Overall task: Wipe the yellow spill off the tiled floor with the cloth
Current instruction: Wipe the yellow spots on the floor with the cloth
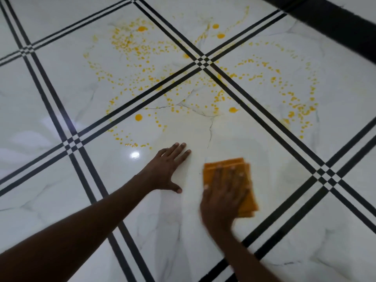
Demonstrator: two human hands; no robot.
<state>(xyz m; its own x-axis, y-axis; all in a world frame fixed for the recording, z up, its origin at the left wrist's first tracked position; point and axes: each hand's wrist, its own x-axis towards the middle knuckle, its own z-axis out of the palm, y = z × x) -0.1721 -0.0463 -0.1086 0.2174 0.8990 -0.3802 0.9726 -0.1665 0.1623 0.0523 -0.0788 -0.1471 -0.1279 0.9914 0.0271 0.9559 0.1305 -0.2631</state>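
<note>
The person kneels or leans over a glossy white marble-look tiled floor [61, 82] crossed by black triple-line borders [240, 92]. The right hand [222, 197] lies flat on a folded orange cloth [247, 180], fingers straight and slightly spread, pressing it against the near tile; the hand and cloth are blurred, which suggests a wiping stroke in progress. The left hand [169, 169] rests open on the bare tile just beside the cloth, fingers extended and thumb splayed, apparently propping the body. The yellow spill [142, 64] sits farther from the person, scattered as droplets and a few larger blobs over the tiles that meet at the border crossing [202, 62], reaching down to the far edge of the tile the hands are on. The patch directly beyond the fingers looks dull and faintly cream, likely a thin smeared film, so the job appears barely underway. The main risks are judgement calls: the cloth, if loaded with liquid, could spread a thin yellow film instead of lifting it; droplets sitting on the dark border lines are hard to see there and may be missed; and the bracing left hand sits near the wet sheen on a slick tile, where leaning forward to reach the far droplets could make it slip or drag a palm through the spill.
</note>
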